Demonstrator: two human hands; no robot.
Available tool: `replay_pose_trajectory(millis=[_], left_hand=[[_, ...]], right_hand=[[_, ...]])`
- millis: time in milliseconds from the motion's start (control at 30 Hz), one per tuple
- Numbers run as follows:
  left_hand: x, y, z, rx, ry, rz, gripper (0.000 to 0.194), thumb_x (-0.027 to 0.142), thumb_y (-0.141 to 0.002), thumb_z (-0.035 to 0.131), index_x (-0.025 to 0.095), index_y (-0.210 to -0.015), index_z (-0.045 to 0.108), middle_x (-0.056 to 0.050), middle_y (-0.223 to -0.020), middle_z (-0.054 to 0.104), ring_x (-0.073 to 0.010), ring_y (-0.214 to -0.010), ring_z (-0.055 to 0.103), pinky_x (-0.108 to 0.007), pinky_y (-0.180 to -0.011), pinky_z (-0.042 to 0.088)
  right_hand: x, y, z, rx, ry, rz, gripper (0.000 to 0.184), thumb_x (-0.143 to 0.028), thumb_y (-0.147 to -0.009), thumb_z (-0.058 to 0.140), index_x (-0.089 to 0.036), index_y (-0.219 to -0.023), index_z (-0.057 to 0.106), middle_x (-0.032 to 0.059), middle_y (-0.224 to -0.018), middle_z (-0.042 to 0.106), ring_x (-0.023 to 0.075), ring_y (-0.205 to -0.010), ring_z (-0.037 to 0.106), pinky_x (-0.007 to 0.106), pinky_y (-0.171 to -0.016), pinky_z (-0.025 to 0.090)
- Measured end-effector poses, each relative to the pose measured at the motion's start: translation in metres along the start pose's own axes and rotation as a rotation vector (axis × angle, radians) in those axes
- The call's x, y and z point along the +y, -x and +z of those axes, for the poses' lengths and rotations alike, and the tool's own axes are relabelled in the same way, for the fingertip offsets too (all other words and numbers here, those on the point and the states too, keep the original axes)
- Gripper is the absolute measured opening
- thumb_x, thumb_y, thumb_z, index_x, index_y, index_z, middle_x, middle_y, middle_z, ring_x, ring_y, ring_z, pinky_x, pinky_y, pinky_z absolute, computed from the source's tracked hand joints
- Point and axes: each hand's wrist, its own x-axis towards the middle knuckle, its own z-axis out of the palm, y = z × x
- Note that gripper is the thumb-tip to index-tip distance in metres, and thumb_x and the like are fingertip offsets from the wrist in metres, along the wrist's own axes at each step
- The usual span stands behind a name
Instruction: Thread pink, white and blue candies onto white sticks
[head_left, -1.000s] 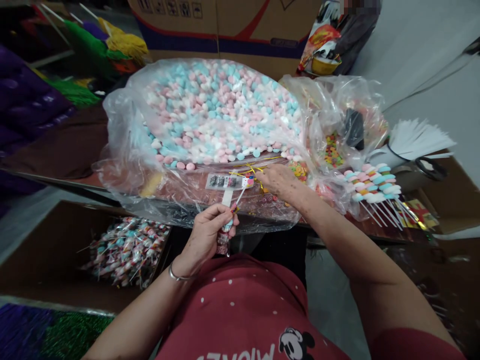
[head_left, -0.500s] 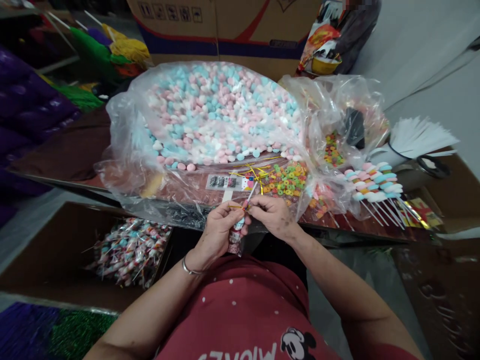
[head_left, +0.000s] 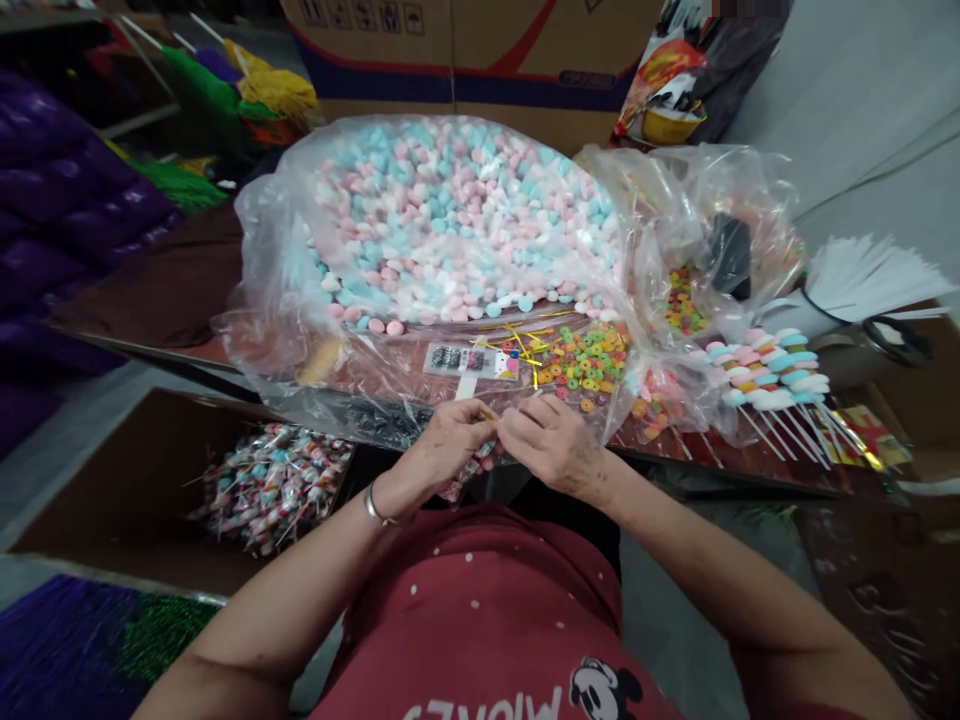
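Observation:
My left hand [head_left: 450, 445] is closed around a marshmallow skewer in a clear wrapper [head_left: 466, 474], its bagged end hanging down towards my lap. A bit of gold twist tie [head_left: 487, 414] shows at my left fingertips. Right beside it, my right hand [head_left: 553, 440] has its fingers curled and pinched at the wrapper's neck, over the tie; the pinch itself is mostly hidden. Just beyond my hands lie loose gold twist ties [head_left: 534, 350], ring-shaped gummies [head_left: 589, 360] and a small printed packet [head_left: 471, 360].
A big clear bag of pink, blue and white marshmallows [head_left: 450, 220] covers the table. Unwrapped marshmallow skewers [head_left: 776, 370] lie at right, near white sticks [head_left: 874, 280] in a container. Wrapped skewers [head_left: 277, 485] fill a cardboard box [head_left: 112, 490] at lower left.
My right hand has turned and closed in against my left fingertips. The wrapped skewer has tilted, and its white stick is now hidden. The view has shifted slightly.

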Motion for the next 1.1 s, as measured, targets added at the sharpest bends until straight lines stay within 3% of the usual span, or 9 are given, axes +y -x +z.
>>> replay_pose_trajectory(millis=[100,233,433,567,733,833,933,1033,1100], left_hand=[[0.007,-0.004,-0.009,-0.280,-0.207,-0.158,0.005,0.018,-0.061,0.067,0.015,-0.059,0.064,-0.001,-0.052,0.064,-0.0100,-0.036,0.054,-0.016,-0.032,0.037],[0.006,-0.006,-0.012,-0.566,-0.246,-0.279,0.004,0.012,-0.059,0.067,0.015,-0.058,0.069,-0.004,-0.055,0.068,-0.0109,-0.038,0.056,-0.016,-0.034,0.039],[0.007,-0.001,-0.011,-0.634,-0.178,-0.340,0.002,0.013,-0.059,0.068,0.015,-0.059,0.069,-0.003,-0.055,0.068,-0.0102,-0.037,0.053,-0.018,-0.037,0.041],[0.016,0.007,-0.003,-0.464,-0.398,-0.198,0.006,0.012,-0.063,0.063,0.016,-0.061,0.067,0.000,-0.053,0.063,-0.0121,-0.040,0.052,-0.021,-0.040,0.039],[0.024,0.025,0.020,0.253,-0.697,0.614,0.008,0.015,-0.075,0.062,0.020,-0.071,0.067,-0.006,-0.068,0.067,-0.0207,-0.069,0.061,-0.032,-0.072,0.048],[0.021,0.038,0.029,0.404,-0.570,0.896,0.005,0.021,-0.076,0.068,0.022,-0.081,0.068,-0.008,-0.085,0.070,-0.0237,-0.085,0.061,-0.036,-0.086,0.044],[0.015,0.041,0.028,0.283,-0.300,0.751,0.019,0.040,-0.083,0.065,0.021,-0.082,0.067,-0.005,-0.075,0.066,-0.0198,-0.072,0.058,-0.032,-0.075,0.046],[0.022,0.034,0.017,0.214,0.132,0.419,0.047,0.065,-0.084,0.054,0.019,-0.087,0.066,-0.005,-0.073,0.067,-0.0195,-0.068,0.060,-0.031,-0.066,0.048],[0.034,0.031,0.005,0.148,0.335,0.349,0.056,0.071,-0.079,0.055,0.018,-0.092,0.068,-0.007,-0.079,0.070,-0.0226,-0.076,0.064,-0.033,-0.070,0.051]], right_hand=[[0.011,0.001,-0.012,-0.168,-0.174,-0.147,0.028,-0.015,-0.098,0.039,-0.014,-0.088,0.065,0.0096,-0.111,0.064,0.0169,-0.083,0.050,0.033,-0.070,0.042],[0.011,0.000,-0.025,-0.329,-0.383,-0.159,0.026,-0.017,-0.098,0.042,-0.017,-0.089,0.066,0.0051,-0.097,0.066,0.0158,-0.074,0.050,0.031,-0.065,0.044],[0.000,0.002,-0.037,-0.273,-0.402,-0.077,0.023,-0.022,-0.097,0.046,-0.025,-0.086,0.066,0.0018,-0.080,0.065,0.0160,-0.071,0.053,0.031,-0.060,0.040],[-0.012,0.004,-0.033,-0.287,-0.158,0.018,0.026,-0.014,-0.094,0.041,-0.018,-0.084,0.065,0.0063,-0.076,0.062,0.0188,-0.071,0.052,0.032,-0.057,0.038],[-0.006,-0.009,-0.016,-0.033,0.004,0.433,0.029,-0.013,-0.094,0.037,-0.017,-0.073,0.057,0.0052,-0.067,0.055,0.0174,-0.065,0.049,0.029,-0.055,0.034],[0.005,-0.027,-0.018,0.240,-0.152,0.667,0.022,-0.016,-0.093,0.041,-0.019,-0.077,0.055,0.0040,-0.071,0.057,0.0160,-0.068,0.052,0.028,-0.062,0.039],[0.002,-0.043,-0.027,0.426,-0.360,0.775,0.016,-0.016,-0.091,0.043,-0.020,-0.081,0.055,0.0020,-0.075,0.059,0.0139,-0.069,0.055,0.026,-0.066,0.043],[-0.016,-0.051,-0.031,0.414,-0.471,0.697,0.018,-0.016,-0.091,0.042,-0.021,-0.080,0.055,0.0021,-0.074,0.059,0.0145,-0.072,0.056,0.027,-0.069,0.045],[-0.028,-0.051,-0.028,0.376,-0.541,0.636,0.019,-0.016,-0.090,0.042,-0.021,-0.078,0.054,0.0013,-0.071,0.057,0.0137,-0.069,0.055,0.026,-0.067,0.046]])
